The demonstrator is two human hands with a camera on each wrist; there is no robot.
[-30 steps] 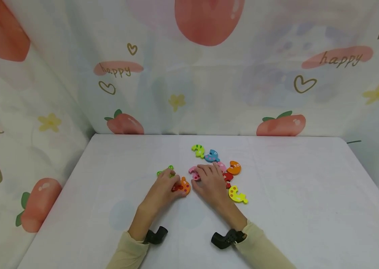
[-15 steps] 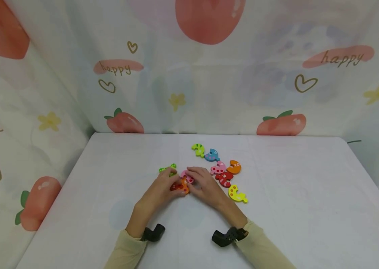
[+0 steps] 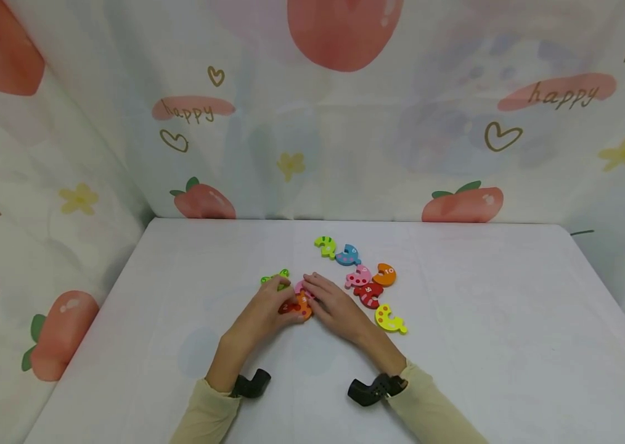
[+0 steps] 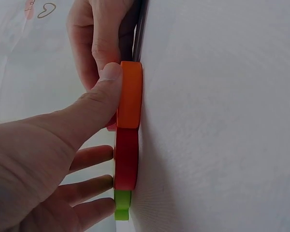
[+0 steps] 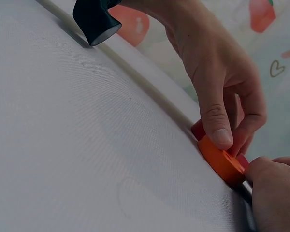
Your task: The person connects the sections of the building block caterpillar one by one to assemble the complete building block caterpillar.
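On the table, a red puzzle piece marked 2 [image 3: 286, 307] adjoins an orange spotted piece marked 3 [image 3: 304, 306]. My left hand [image 3: 259, 311] rests across them. Its thumb touches the orange piece, and its spread fingers press the red piece and a green piece [image 4: 122, 199] beyond it, as the left wrist view shows. My right hand [image 3: 337, 306] pinches a pink piece [image 3: 300, 287] against the orange one's far side; the fingers hide most of it. In the right wrist view, the right hand's fingers meet the orange piece's end.
Right of my hands lie a pink piece [image 3: 358, 277], a red piece [image 3: 369, 296], an orange piece marked 10 [image 3: 385, 275] and a yellow piece [image 3: 389, 319]. Farther back are a lime piece [image 3: 325, 246] and a blue piece [image 3: 348, 255]. A printed curtain [image 3: 357, 148] hangs behind the white table [image 3: 484, 345].
My right hand has moved left with the pink piece, bringing it up to the orange spotted piece. My left hand has shifted slightly left and stays over the row.
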